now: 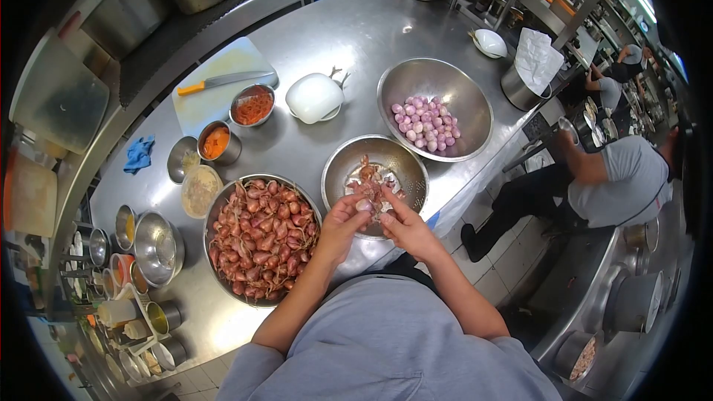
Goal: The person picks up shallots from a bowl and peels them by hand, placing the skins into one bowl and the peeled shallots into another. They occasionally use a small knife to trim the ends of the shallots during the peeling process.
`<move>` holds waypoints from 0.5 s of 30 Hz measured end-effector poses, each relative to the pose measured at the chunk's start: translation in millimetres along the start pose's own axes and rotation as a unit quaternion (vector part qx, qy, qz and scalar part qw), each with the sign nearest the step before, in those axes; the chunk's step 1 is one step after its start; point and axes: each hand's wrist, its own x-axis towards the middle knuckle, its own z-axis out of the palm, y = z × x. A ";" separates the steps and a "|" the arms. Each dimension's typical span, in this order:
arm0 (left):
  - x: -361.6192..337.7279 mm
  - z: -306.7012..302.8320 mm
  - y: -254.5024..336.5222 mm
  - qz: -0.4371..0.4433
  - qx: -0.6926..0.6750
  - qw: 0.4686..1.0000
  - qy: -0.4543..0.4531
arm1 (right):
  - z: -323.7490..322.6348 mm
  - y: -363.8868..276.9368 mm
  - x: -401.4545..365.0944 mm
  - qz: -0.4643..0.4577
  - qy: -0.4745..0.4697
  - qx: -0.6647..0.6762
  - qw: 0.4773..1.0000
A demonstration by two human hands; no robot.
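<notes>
My left hand point(340, 224) is closed around a pale, partly peeled shallot point(364, 206), above the rim of a perforated steel bowl point(333, 166) with papery skins in it. Close beside it, my right hand point(408, 230) has its thumb and fingers pinched at a bit of reddish shallot skin point(383, 197); the fingertips are small and partly hidden. Left of my hands stands a big bowl heaped with unpeeled red shallots point(261, 239). Beyond the perforated bowl, peeled pinkish shallots point(428, 125) lie in a wide steel bowl point(473, 96).
A knife point(226, 82) with a yellow handle lies on a cutting board point(239, 59). Nearby are small containers of orange food point(216, 142), a white bowl point(315, 98) and a blue cloth point(139, 154). To the right, a co-worker point(620, 178) bends in the aisle beside the steel table point(312, 37).
</notes>
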 end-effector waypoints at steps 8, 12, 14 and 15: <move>-0.1 -5.0 -8.1 0.027 0.003 1.000 -0.009 | 2.7 -3.0 -2.7 0.013 -0.043 -0.012 0.999; -1.8 -3.9 -9.2 0.030 0.004 1.000 -0.006 | 2.6 -0.8 -1.7 0.001 -0.025 -0.024 0.999; -2.2 -2.2 -7.5 0.028 0.005 1.000 -0.003 | 4.7 -3.2 -4.2 -0.008 -0.025 -0.014 1.000; -2.1 -2.2 -7.6 0.027 0.006 1.000 -0.001 | 5.4 -4.0 -5.0 -0.017 -0.025 -0.003 1.000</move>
